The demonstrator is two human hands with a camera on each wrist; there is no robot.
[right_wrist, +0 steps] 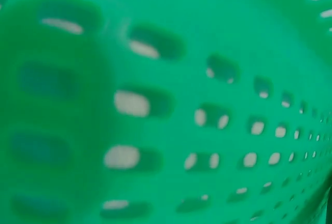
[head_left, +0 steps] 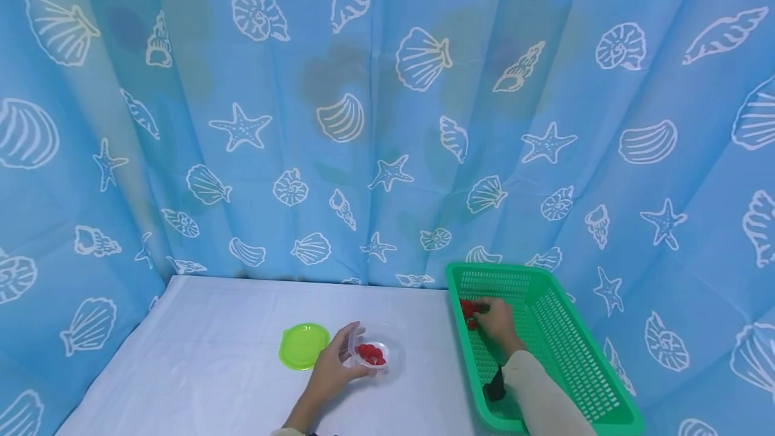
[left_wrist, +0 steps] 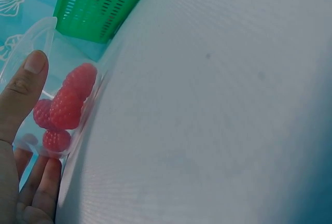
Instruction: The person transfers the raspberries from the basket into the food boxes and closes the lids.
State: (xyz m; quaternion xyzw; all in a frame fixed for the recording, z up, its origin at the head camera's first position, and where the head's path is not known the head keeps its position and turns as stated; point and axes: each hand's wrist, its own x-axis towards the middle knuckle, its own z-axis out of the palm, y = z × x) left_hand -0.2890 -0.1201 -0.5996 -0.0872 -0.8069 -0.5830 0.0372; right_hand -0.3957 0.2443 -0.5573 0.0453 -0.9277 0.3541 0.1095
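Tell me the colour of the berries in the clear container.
The berries are red, showing best in the left wrist view.

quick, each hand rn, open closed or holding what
Left hand: holding the clear container of raspberries.
Right hand: at red berries in the green basket; whether it grips any cannot be told.

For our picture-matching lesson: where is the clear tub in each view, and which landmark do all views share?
Head: tub low centre, in the left hand.
Left wrist: tub at left, around mid-height.
Right wrist: not in it.
Shared landmark: green basket, in all three.
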